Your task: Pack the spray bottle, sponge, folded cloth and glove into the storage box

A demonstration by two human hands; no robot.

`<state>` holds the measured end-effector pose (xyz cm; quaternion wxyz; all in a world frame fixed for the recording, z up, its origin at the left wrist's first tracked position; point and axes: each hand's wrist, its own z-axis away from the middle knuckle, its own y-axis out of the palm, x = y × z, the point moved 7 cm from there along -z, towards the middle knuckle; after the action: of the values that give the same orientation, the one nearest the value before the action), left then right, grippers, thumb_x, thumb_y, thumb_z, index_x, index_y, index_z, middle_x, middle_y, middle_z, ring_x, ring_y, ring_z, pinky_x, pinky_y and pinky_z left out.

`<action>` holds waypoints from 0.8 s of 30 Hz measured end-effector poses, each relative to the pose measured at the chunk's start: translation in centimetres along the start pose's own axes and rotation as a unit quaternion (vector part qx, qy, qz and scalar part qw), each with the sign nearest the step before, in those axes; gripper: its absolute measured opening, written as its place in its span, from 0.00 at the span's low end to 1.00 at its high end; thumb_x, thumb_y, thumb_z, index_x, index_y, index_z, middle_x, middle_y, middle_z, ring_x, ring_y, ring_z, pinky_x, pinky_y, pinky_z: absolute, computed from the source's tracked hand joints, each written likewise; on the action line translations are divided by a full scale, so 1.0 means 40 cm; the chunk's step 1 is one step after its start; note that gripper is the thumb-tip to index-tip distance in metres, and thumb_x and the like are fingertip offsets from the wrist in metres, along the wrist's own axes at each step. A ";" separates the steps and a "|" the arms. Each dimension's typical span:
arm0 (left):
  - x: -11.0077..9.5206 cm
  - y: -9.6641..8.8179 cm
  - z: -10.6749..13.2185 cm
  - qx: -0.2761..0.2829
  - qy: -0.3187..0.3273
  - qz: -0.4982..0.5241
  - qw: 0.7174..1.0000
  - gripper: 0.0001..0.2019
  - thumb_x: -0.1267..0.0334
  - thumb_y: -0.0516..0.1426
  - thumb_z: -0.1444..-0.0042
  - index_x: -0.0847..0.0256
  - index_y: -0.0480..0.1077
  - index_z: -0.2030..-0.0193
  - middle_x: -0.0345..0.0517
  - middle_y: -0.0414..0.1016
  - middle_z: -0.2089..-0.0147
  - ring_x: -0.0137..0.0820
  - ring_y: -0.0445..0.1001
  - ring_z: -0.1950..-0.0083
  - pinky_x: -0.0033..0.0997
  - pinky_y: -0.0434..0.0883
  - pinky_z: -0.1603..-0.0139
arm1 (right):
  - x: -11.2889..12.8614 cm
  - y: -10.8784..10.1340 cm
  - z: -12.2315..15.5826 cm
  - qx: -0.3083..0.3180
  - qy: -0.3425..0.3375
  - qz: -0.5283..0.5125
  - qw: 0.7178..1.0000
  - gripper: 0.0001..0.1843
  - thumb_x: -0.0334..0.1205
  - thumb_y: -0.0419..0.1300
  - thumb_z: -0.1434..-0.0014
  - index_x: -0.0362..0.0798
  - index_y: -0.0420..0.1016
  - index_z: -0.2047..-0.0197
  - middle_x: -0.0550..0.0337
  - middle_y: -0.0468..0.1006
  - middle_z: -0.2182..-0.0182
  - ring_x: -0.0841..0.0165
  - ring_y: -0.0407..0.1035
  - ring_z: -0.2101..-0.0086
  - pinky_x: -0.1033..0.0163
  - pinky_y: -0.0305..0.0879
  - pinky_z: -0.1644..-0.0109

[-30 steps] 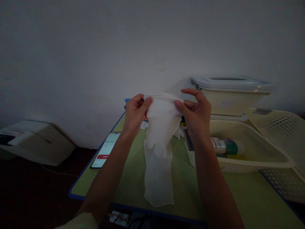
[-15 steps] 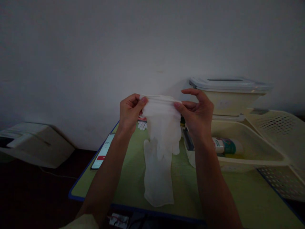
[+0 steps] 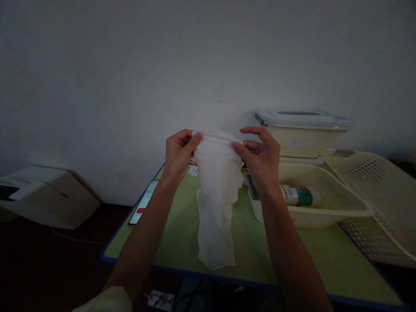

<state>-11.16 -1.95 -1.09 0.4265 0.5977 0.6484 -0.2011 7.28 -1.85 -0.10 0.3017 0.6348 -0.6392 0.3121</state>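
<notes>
A thin white glove (image 3: pixel 217 173) hangs with its cuff at the top, held up between my two hands. My left hand (image 3: pixel 180 151) pinches the cuff's left corner between thumb and fingers. At the right corner, my right hand (image 3: pixel 260 154) grips the cuff with the thumb below, its index finger raised off the fabric. The hanging fingers of the glove overlap a second white glove (image 3: pixel 216 247) that lies on the green table (image 3: pixel 177 234); its upper part is hidden.
A phone (image 3: pixel 143 203) with a lit screen lies at the table's left edge. On the right are a cream bin (image 3: pixel 338 214) holding a bottle (image 3: pixel 300 195), a lidded box (image 3: pixel 302 136) behind it and a perforated basket (image 3: pixel 373 173). A white box (image 3: pixel 52 197) stands left.
My right hand has moved a little left, closer to my left hand, so the cuff is less stretched. The hanging glove has narrowed. The view has shifted slightly.
</notes>
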 end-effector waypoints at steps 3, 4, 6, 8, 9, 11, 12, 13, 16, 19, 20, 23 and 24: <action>-0.017 0.005 -0.002 0.025 -0.006 -0.002 1.000 0.08 0.63 0.61 0.57 0.62 0.67 0.79 0.31 0.61 0.84 0.17 0.56 0.84 0.16 0.56 0.84 | 0.014 0.001 -0.002 0.011 -0.008 0.000 1.000 0.15 0.37 0.61 0.52 0.51 0.64 0.60 0.69 0.71 0.78 0.75 0.68 0.79 0.71 0.64 0.77; -0.026 0.007 -0.003 0.034 -0.006 -0.006 0.999 0.08 0.63 0.61 0.57 0.62 0.68 0.79 0.32 0.61 0.84 0.17 0.56 0.84 0.16 0.56 0.84 | 0.020 0.002 -0.004 0.018 -0.010 -0.004 1.000 0.16 0.37 0.61 0.53 0.52 0.63 0.60 0.69 0.71 0.78 0.74 0.68 0.78 0.70 0.65 0.76; -0.046 0.009 -0.004 0.053 -0.003 -0.018 0.998 0.08 0.63 0.60 0.55 0.62 0.67 0.80 0.32 0.61 0.84 0.17 0.57 0.83 0.16 0.57 0.84 | 0.034 0.003 -0.007 0.039 -0.009 -0.015 0.999 0.17 0.36 0.62 0.53 0.52 0.63 0.59 0.69 0.72 0.77 0.74 0.69 0.77 0.69 0.66 0.74; -0.066 0.009 0.000 0.068 0.003 -0.030 0.997 0.09 0.63 0.59 0.53 0.63 0.67 0.80 0.33 0.60 0.84 0.18 0.57 0.83 0.16 0.57 0.83 | 0.047 0.004 -0.008 0.061 -0.004 -0.025 0.998 0.18 0.35 0.62 0.54 0.52 0.62 0.59 0.69 0.72 0.76 0.74 0.69 0.77 0.68 0.66 0.73; -0.075 0.007 0.003 0.074 0.005 -0.035 0.997 0.09 0.63 0.58 0.53 0.63 0.67 0.80 0.33 0.60 0.84 0.18 0.58 0.83 0.16 0.57 0.83 | 0.053 0.004 -0.007 0.070 -0.001 -0.028 0.997 0.19 0.34 0.62 0.54 0.52 0.62 0.59 0.69 0.72 0.76 0.74 0.69 0.76 0.68 0.66 0.72; -0.088 0.001 0.011 0.083 0.009 -0.041 0.996 0.09 0.64 0.58 0.53 0.63 0.68 0.80 0.33 0.61 0.84 0.18 0.58 0.83 0.16 0.57 0.83 | 0.062 0.005 -0.001 0.089 0.004 -0.032 0.995 0.20 0.34 0.62 0.55 0.51 0.62 0.58 0.69 0.71 0.75 0.75 0.68 0.76 0.68 0.66 0.72; -0.092 -0.002 0.016 0.087 0.009 -0.044 0.995 0.08 0.65 0.58 0.53 0.63 0.68 0.80 0.33 0.61 0.84 0.18 0.58 0.83 0.16 0.57 0.83 | 0.065 0.007 0.003 0.101 0.006 -0.033 0.994 0.20 0.34 0.62 0.55 0.51 0.62 0.58 0.69 0.71 0.75 0.75 0.68 0.76 0.68 0.66 0.73; -0.096 -0.006 0.020 0.090 0.008 -0.047 0.995 0.07 0.66 0.58 0.53 0.63 0.69 0.80 0.33 0.61 0.84 0.18 0.58 0.83 0.16 0.57 0.84 | 0.068 0.010 0.008 0.114 0.009 -0.034 0.993 0.20 0.34 0.63 0.55 0.50 0.62 0.59 0.69 0.70 0.76 0.76 0.67 0.77 0.69 0.65 0.73; -0.110 -0.015 0.033 0.096 0.008 -0.062 0.993 0.06 0.67 0.58 0.54 0.64 0.70 0.79 0.33 0.61 0.85 0.18 0.58 0.84 0.16 0.56 0.84 | 0.079 0.015 0.024 0.140 0.018 -0.037 0.989 0.20 0.35 0.64 0.56 0.49 0.63 0.59 0.69 0.70 0.76 0.77 0.66 0.78 0.69 0.64 0.74; -0.135 -0.019 0.045 0.094 0.018 -0.078 0.992 0.06 0.67 0.59 0.54 0.64 0.71 0.79 0.34 0.61 0.85 0.17 0.57 0.85 0.17 0.55 0.86 | 0.100 0.009 0.035 0.134 0.024 -0.042 0.990 0.17 0.36 0.63 0.55 0.49 0.65 0.61 0.70 0.70 0.77 0.78 0.64 0.80 0.71 0.62 0.77; -0.145 -0.019 0.049 0.092 0.022 -0.081 0.992 0.06 0.66 0.59 0.54 0.64 0.71 0.79 0.34 0.61 0.85 0.17 0.57 0.85 0.17 0.55 0.86 | 0.109 0.006 0.037 0.128 0.025 -0.043 0.990 0.15 0.36 0.63 0.54 0.48 0.66 0.61 0.70 0.70 0.78 0.79 0.63 0.81 0.71 0.61 0.78; -0.167 -0.016 0.055 0.085 0.025 -0.086 0.992 0.06 0.65 0.60 0.53 0.64 0.72 0.78 0.35 0.62 0.85 0.17 0.57 0.86 0.17 0.54 0.87 | 0.133 0.000 0.038 0.115 0.026 -0.042 0.992 0.13 0.36 0.61 0.52 0.49 0.67 0.62 0.70 0.70 0.79 0.79 0.61 0.83 0.72 0.59 0.81; -0.169 -0.015 0.056 0.084 0.020 -0.087 0.993 0.06 0.65 0.60 0.54 0.64 0.72 0.77 0.34 0.63 0.85 0.17 0.57 0.87 0.17 0.53 0.88 | 0.137 -0.001 0.037 0.114 0.027 -0.041 0.992 0.13 0.36 0.61 0.52 0.49 0.67 0.62 0.70 0.70 0.79 0.79 0.61 0.84 0.72 0.58 0.82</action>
<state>-11.55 -7.87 2.88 0.3426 0.5768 0.6872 -0.2786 7.25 -6.40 3.27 0.2571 0.6818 -0.5646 0.3877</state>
